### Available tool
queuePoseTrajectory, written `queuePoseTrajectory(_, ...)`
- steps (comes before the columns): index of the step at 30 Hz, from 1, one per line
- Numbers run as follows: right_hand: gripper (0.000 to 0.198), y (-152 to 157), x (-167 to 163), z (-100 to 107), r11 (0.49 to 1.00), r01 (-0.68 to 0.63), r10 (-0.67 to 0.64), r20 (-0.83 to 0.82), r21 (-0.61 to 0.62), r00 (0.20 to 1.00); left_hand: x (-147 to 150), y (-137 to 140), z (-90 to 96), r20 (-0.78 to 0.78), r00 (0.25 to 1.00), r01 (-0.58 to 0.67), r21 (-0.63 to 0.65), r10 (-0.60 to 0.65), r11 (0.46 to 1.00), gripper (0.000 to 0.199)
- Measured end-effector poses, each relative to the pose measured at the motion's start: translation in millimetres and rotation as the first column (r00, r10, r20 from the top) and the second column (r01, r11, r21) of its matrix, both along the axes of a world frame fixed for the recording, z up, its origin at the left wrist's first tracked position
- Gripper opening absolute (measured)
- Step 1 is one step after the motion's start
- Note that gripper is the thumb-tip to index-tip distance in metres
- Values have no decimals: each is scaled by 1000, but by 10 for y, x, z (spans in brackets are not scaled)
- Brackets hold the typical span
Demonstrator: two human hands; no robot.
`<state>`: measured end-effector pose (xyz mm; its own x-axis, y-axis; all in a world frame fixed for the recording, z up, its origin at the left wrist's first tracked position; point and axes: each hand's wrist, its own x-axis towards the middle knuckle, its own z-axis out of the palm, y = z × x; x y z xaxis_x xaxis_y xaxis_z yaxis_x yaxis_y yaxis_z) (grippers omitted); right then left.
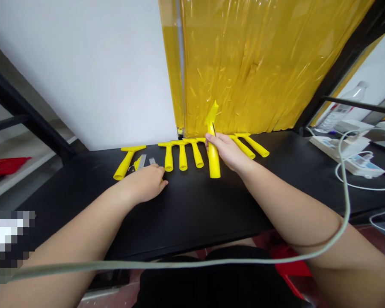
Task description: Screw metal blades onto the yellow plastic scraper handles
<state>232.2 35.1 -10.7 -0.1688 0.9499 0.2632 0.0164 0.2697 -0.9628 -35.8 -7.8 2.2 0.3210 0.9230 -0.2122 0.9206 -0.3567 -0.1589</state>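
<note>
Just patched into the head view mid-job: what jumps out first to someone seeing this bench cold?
The crinkled yellow plastic curtain behind the black table dominates. Next, the right hand holds one yellow scraper handle tilted up from the table, among a row of matching yellow handles lying along the back edge. The left hand rests by small metal blades at the row's left end.

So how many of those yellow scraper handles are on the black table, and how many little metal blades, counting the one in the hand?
Yellow scraper handles: 8, of which the right hand holds one
Metal blades: 2, by the left hand
Total: 10
</note>
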Motion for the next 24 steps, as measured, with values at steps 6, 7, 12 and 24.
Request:
queuePoseTrajectory(6,43,-4,-2,3,1000,11,-10,9,-8,1000,217,-306,139,-85,996,31,-26,-33,999,38)
queuePoseTrajectory(7,43,-3,-1,2,1000,11,-11,9,-7,1000,246,-352,153,-93,995,46,-19,-47,999,38)
queuePoseTrajectory(12,44,13,-3,-8,1000,9,-9,23,-8,1000,406,-626,147,-114,985,126,-8,-126,992,35)
queuePoseTrajectory(24,45,35,-23,-21,1000,24,-24,46,12,999,645,-929,-36,-227,933,289,6,-280,957,53)
